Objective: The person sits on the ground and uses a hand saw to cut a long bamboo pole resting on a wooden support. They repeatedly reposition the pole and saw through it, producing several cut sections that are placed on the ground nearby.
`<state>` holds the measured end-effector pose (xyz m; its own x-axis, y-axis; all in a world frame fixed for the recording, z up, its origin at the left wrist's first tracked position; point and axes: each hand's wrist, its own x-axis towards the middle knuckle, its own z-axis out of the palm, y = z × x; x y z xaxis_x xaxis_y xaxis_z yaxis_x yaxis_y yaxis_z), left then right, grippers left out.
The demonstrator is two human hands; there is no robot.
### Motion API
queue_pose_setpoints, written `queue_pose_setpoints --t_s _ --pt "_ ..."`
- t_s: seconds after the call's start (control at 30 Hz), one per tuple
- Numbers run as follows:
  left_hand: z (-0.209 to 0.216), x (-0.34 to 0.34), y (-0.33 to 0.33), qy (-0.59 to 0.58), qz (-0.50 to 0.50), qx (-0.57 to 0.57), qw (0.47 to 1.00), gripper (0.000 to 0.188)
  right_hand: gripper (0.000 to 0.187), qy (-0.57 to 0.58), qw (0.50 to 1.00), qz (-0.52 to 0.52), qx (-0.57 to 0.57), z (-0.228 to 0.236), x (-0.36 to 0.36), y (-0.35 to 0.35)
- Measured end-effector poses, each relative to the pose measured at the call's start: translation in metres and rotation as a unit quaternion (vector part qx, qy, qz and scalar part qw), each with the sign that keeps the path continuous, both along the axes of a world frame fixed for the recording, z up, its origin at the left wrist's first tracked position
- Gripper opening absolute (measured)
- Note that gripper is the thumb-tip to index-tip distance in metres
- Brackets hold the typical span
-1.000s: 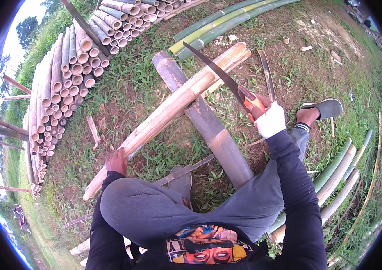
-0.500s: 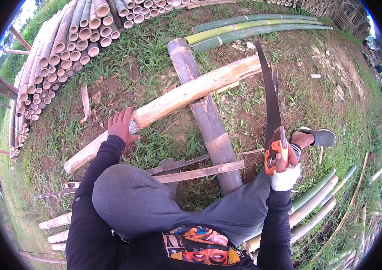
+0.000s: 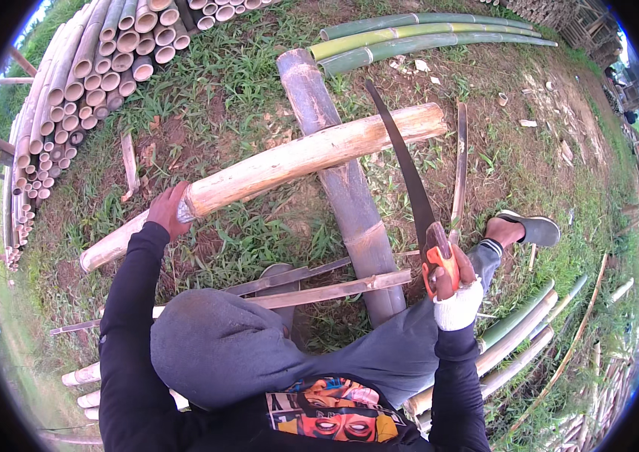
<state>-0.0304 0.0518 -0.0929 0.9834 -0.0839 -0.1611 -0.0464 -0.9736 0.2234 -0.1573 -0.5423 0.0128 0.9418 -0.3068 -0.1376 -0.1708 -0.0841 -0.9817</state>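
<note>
A pale, peeled bamboo pole (image 3: 282,160) lies slantwise across a thick grey-brown bamboo log (image 3: 357,211) on the ground. My left hand (image 3: 167,212) is wrapped round the pole near a whitish node, left of the crossing. In my right hand (image 3: 451,276), which wears a white wrist band, is a handsaw with an orange handle (image 3: 441,261). Its long dark saw blade (image 3: 404,162) points up and away, passing in front of the pole close to its right end. Whether the teeth touch the pole I cannot tell.
Split bamboo strips (image 3: 327,289) lie by my legs, and another strip (image 3: 460,162) stands right of the pole's end. Green bamboo poles (image 3: 432,38) lie beyond. Stacked bamboo (image 3: 101,79) rises at the far left. More cut poles (image 3: 519,331) lie at right.
My left hand has shifted left and now wraps the pole, where before its fingers lay spread over it. The saw has swung left, across the pole near its right end.
</note>
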Motion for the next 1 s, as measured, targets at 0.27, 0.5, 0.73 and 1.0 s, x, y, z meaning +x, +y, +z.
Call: queue_pose_setpoints --t_s 0.27,0.5,0.73,1.0 --pt "0.050 0.022 -0.040 0.076 -0.050 0.179 0.980 0.117 0.066 -0.168 0.979 0.111 -0.024 0.024 -0.003 0.030" --pt "0.080 0.084 -0.153 0.024 -0.213 0.113 0.970 0.115 0.052 -0.074 0.997 0.019 0.016 0.001 -0.008 0.045" --pt "0.060 0.123 -0.211 0.133 -0.093 0.000 0.987 0.116 0.046 -0.096 0.994 -0.004 0.046 -0.009 -0.005 0.046" --pt "0.021 0.099 -0.221 -0.023 -0.049 0.055 0.997 0.097 0.049 -0.127 0.989 -0.049 -0.061 -0.024 -0.002 0.047"
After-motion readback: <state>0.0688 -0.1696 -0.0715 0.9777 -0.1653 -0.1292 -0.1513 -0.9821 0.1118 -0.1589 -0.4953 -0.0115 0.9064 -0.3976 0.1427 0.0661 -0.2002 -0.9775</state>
